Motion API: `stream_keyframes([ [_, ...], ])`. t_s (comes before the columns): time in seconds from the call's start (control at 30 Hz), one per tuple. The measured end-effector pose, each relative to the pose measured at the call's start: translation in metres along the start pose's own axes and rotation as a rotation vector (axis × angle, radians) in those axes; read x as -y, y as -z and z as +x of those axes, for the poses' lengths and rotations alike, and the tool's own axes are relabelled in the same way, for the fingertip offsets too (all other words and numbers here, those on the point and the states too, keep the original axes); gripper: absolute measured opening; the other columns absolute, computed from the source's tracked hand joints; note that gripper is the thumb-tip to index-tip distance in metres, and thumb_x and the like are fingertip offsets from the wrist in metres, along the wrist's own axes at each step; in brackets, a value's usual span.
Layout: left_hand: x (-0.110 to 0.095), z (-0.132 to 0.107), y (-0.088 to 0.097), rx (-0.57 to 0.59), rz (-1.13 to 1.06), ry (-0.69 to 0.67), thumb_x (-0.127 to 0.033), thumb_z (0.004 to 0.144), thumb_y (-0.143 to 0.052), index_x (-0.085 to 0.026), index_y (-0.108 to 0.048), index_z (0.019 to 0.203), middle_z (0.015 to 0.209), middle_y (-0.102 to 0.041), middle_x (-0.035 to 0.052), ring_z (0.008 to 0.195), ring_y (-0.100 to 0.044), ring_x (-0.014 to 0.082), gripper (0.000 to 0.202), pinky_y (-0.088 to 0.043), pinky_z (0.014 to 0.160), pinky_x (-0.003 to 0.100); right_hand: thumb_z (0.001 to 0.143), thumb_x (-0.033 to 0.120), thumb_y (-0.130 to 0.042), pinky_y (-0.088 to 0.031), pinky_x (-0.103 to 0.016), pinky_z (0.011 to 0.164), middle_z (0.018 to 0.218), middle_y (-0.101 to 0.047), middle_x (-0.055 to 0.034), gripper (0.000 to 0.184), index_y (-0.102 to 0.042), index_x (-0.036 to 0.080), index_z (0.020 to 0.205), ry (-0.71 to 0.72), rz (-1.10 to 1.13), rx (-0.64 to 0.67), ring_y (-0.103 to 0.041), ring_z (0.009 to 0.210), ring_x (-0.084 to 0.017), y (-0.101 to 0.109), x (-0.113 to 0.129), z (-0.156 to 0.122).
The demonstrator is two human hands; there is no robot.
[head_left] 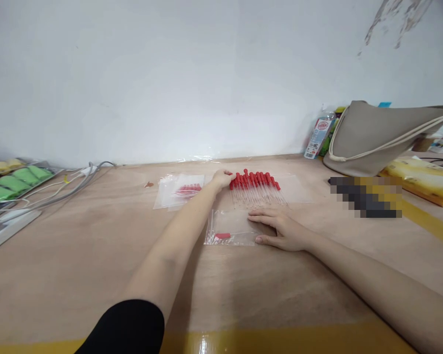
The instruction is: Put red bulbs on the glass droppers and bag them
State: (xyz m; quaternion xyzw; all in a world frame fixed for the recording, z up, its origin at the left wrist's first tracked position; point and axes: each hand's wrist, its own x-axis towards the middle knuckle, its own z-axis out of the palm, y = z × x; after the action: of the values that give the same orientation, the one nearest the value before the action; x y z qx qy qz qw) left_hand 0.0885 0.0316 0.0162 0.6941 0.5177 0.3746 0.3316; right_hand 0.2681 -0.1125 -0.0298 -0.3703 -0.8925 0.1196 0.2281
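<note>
Your left arm stretches far forward, left hand fingering the red-capped droppers, grip unclear. Your right hand lies flat and open, pinning the clear bag. Around them are the wooden table, white wall and grey bag.

I take the grey bag at my far right as my mark. Just behind its left edge a clear bottle with a red-and-white label leans at the wall. Right of the bag, touching its base, lies a yellow packet. Far across the wooden table to the bag's left, grey cables trail along, and beyond them sits a pack of green and yellow pieces.
</note>
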Motion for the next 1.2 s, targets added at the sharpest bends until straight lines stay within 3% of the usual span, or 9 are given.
stream_keyframes([
  [0.13,-0.002,-0.006,0.009,-0.060,-0.113,0.020,-0.030,0.088,-0.046,-0.013,-0.051,0.113,0.112,-0.054,0.0082,0.096,-0.055,0.0203,0.031,-0.048,0.081,0.040,0.079,0.048,-0.054,-0.036,-0.045,0.099,0.126,-0.050,-0.0102,0.053,-0.050,0.020,0.124,-0.001,-0.006,-0.002,-0.044,0.118,-0.025,0.000,0.001,0.000],
  [0.3,0.010,-0.024,0.049,-0.174,-0.241,0.054,-0.030,0.086,-0.049,-0.013,-0.051,0.111,0.106,-0.056,0.0085,0.089,-0.057,0.0172,0.030,-0.050,0.076,0.037,0.079,0.049,-0.054,-0.036,-0.044,0.099,0.128,-0.049,-0.0099,0.054,-0.049,0.020,0.125,-0.017,-0.004,0.010,-0.044,0.118,-0.025,0.000,-0.001,-0.001],
  [0.37,0.022,-0.043,0.070,-0.251,-0.309,0.064,-0.030,0.085,-0.051,-0.013,-0.051,0.106,0.089,-0.059,0.0055,0.074,-0.059,0.0119,0.027,-0.051,0.070,0.031,0.079,0.049,-0.054,-0.036,-0.044,0.099,0.128,-0.049,-0.0095,0.054,-0.049,0.021,0.125,-0.017,0.000,0.009,-0.044,0.118,-0.025,0.000,-0.001,-0.001],
  [0.43,0.036,-0.069,0.090,-0.376,-0.544,0.018,-0.027,0.073,-0.065,-0.014,-0.053,0.095,0.074,-0.057,-0.0008,0.066,-0.058,0.0087,0.028,-0.051,0.068,0.026,0.079,0.048,-0.054,-0.036,-0.044,0.099,0.128,-0.049,-0.0096,0.054,-0.050,0.021,0.124,-0.015,0.001,0.003,-0.044,0.118,-0.025,0.000,-0.001,-0.001],
  [0.5,0.047,-0.096,0.106,-0.384,-0.649,0.011,-0.026,0.062,-0.073,-0.015,-0.054,0.085,0.070,-0.058,-0.0030,0.065,-0.059,0.0080,0.032,-0.051,0.069,0.024,0.079,0.048,-0.055,-0.036,-0.044,0.099,0.128,-0.049,-0.0100,0.054,-0.050,0.020,0.124,-0.009,0.000,0.000,-0.044,0.117,-0.025,-0.001,-0.001,-0.001],
  [0.67,0.060,-0.135,0.120,-0.438,-0.717,0.168,-0.019,0.058,-0.075,-0.014,-0.054,0.080,0.068,-0.062,-0.0016,0.062,-0.060,0.0076,0.031,-0.051,0.064,0.019,0.079,0.049,-0.054,-0.036,-0.044,0.099,0.128,-0.049,-0.0098,0.055,-0.050,0.020,0.125,-0.005,-0.005,0.003,-0.043,0.118,-0.024,-0.002,-0.002,-0.001],
  [0.93,0.055,-0.148,0.094,-0.305,-0.744,0.303,-0.014,0.060,-0.074,-0.013,-0.053,0.077,0.068,-0.061,-0.0018,0.068,-0.062,0.0080,0.026,-0.051,0.072,0.021,0.079,0.049,-0.054,-0.035,-0.043,0.100,0.129,-0.048,-0.0096,0.055,-0.050,0.019,0.124,-0.026,-0.013,0.012,-0.043,0.119,-0.024,-0.001,-0.002,-0.001],
  [1.07,0.051,-0.157,0.086,-0.167,-0.500,0.243,-0.024,0.056,-0.078,-0.013,-0.055,0.076,0.071,-0.061,-0.0029,0.062,-0.059,0.0064,0.033,-0.048,0.061,0.018,0.079,0.049,-0.054,-0.035,-0.044,0.099,0.128,-0.049,-0.0096,0.054,-0.050,0.020,0.124,-0.014,-0.009,0.002,-0.043,0.118,-0.024,-0.001,-0.002,-0.001],
  [1.2,0.049,-0.157,0.090,0.070,-0.272,0.231,-0.026,0.051,-0.079,-0.013,-0.058,0.071,0.062,-0.061,-0.0036,0.051,-0.052,0.0052,0.032,-0.041,0.051,0.018,0.079,0.049,-0.054,-0.035,-0.043,0.099,0.128,-0.049,-0.0101,0.055,-0.050,0.019,0.124,-0.012,-0.014,0.000,-0.044,0.118,-0.024,-0.002,-0.002,-0.001],
])
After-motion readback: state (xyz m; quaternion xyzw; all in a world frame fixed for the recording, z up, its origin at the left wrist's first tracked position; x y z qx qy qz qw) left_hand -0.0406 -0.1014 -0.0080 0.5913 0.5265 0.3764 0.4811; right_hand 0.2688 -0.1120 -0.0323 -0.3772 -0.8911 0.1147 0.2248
